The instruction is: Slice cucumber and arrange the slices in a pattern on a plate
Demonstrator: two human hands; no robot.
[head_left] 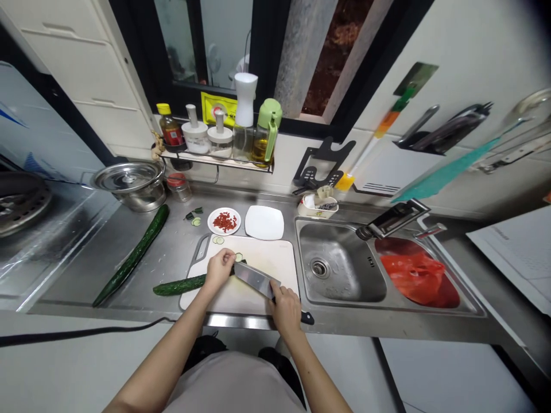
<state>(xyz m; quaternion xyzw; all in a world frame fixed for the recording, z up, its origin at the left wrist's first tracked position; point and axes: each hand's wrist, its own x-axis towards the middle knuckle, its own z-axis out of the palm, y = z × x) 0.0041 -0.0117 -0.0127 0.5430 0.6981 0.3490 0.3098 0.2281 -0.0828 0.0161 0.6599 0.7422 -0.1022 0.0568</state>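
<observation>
The person wears a top [235, 384] of plain, pale greyish-pink cloth, which is seen below the fingers [227, 256]. The left hand [218, 269] and the right hand [286, 307] are bare, and both forearms behind the fingers are bare also. Beside the top there are black shapes [206, 349], too unclear to name.

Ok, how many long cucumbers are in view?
2: one long cucumber on the steel counter, left; the other cucumber reaching from there onto the cutting board, partly hidden by the left hand.
</observation>
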